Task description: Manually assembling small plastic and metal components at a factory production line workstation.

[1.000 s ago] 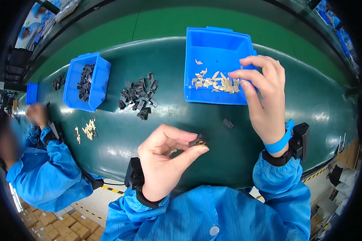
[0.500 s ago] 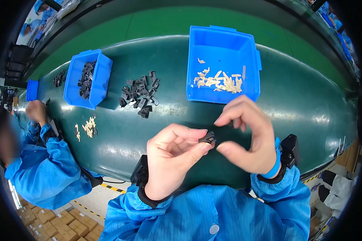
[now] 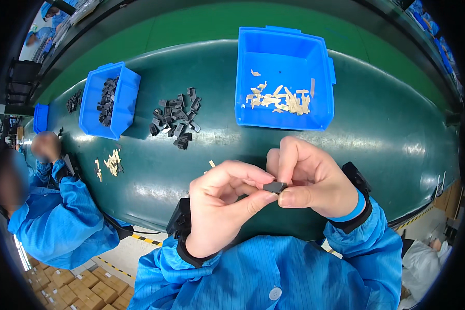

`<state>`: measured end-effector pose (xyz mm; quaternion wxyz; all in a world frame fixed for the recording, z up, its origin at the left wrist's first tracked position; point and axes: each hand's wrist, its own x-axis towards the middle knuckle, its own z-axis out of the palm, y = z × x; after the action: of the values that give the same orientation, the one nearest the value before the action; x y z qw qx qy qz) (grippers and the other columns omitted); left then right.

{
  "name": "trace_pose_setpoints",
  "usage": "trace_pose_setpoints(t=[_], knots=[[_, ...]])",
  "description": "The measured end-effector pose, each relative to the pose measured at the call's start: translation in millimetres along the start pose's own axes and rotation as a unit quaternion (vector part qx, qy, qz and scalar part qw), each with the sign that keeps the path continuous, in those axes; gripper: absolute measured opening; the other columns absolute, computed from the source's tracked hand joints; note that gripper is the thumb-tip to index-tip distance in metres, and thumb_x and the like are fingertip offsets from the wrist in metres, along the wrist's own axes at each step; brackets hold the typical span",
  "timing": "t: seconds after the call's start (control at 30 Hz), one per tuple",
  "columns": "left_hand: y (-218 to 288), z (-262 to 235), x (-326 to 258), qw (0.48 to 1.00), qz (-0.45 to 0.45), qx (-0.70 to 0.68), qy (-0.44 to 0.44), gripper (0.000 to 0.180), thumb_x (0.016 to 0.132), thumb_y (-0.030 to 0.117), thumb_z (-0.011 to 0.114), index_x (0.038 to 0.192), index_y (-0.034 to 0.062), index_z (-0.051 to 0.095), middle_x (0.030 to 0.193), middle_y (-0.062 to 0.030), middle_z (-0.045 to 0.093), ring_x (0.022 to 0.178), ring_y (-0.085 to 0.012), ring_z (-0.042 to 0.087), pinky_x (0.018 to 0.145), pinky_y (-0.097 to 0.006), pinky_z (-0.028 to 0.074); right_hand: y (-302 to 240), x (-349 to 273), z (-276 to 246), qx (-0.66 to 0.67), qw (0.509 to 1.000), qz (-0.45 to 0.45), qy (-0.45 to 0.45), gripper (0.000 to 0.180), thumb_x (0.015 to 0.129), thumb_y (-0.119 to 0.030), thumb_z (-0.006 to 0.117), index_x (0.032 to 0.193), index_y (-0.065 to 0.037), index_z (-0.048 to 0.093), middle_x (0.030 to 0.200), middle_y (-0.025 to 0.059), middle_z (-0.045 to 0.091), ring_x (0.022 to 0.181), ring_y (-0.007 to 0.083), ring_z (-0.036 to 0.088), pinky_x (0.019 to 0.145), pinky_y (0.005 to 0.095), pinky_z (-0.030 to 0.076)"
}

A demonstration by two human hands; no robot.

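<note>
A small black plastic part (image 3: 275,187) is pinched between the thumb and index finger of my left hand (image 3: 222,204), above the near side of the table. The fingers of my right hand (image 3: 318,181) are closed at the right end of the same part, thumb and fingertips pressed on it. Whether those fingertips also hold some smaller piece is hidden. Just behind my left hand, a few pale strips (image 3: 212,164) lie on the green table, partly covered by the hand. Farther off to the left is a loose pile of similar black parts (image 3: 176,116).
A blue bin (image 3: 285,122) with pale peeled strips stands at the far middle. Left of it, another blue bin (image 3: 129,98) holds black parts. A small pile of pale strips (image 3: 112,162) lies near a co-worker in a blue sleeve (image 3: 62,217). Cardboard boxes (image 3: 80,289) cover the floor lower left.
My right hand has come left and down from apart, closing its fingers on the black part. The part is turned in my left hand. The pale strips behind that hand now show.
</note>
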<state>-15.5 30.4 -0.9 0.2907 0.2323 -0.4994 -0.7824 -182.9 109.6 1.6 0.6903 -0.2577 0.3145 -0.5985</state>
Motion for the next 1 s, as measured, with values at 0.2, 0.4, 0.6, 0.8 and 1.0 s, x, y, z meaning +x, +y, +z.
trace_pose_setpoints(t=[0.2,0.4,0.6,0.8,1.0], knots=[[2,-3,2,0.999,0.015,-0.008,-0.034,0.023,0.076,-0.014,0.070,0.097,-0.0064,0.062,0.099,-0.0133,0.065,0.091,-0.0181,0.066,0.081,-0.028,0.056,3,1,-8,0.034,0.999,0.009,-0.041,0.017,0.088,-0.010,0.067,0.084,-0.008,0.051,0.085,-0.0003,0.049,0.078,0.0077,0.046,0.069,0.0233,0.038],[6,-4,-1,0.989,0.065,0.132,-0.007,0.028,0.074,-0.012,0.073,0.099,-0.0043,0.061,0.096,-0.0109,0.066,0.089,-0.0166,0.067,0.080,-0.028,0.056,0,2,1,-0.047,0.999,-0.006,0.011,0.012,0.088,-0.004,0.062,0.085,-0.007,0.051,0.084,-0.0018,0.048,0.076,0.0049,0.044,0.066,0.0213,0.036],[14,8,-4,0.959,0.084,0.269,0.029,0.038,0.075,-0.011,0.073,0.104,0.0000,0.051,0.092,-0.0100,0.065,0.088,-0.0145,0.066,0.078,-0.027,0.053,2,2,5,-0.128,0.990,-0.001,0.066,0.013,0.086,0.002,0.057,0.083,-0.007,0.048,0.075,-0.0054,0.044,0.068,0.0010,0.040,0.060,0.0190,0.034],[13,14,-2,0.925,0.138,0.354,0.007,0.031,0.075,-0.010,0.073,0.100,-0.0016,0.057,0.090,-0.0114,0.066,0.086,-0.0156,0.066,0.078,-0.026,0.052,7,3,5,-0.114,0.991,0.014,0.071,0.014,0.088,-0.004,0.061,0.083,-0.007,0.048,0.075,-0.0057,0.043,0.069,0.0008,0.039,0.060,0.0197,0.033],[12,2,1,0.981,0.090,0.171,0.000,0.021,0.077,-0.008,0.073,0.096,-0.0041,0.064,0.094,-0.0137,0.069,0.087,-0.0186,0.069,0.078,-0.028,0.056,-6,2,0,-0.077,0.997,0.004,0.018,0.016,0.094,-0.019,0.061,0.093,-0.004,0.054,0.077,-0.0049,0.044,0.072,0.0015,0.040,0.062,0.0203,0.034]])
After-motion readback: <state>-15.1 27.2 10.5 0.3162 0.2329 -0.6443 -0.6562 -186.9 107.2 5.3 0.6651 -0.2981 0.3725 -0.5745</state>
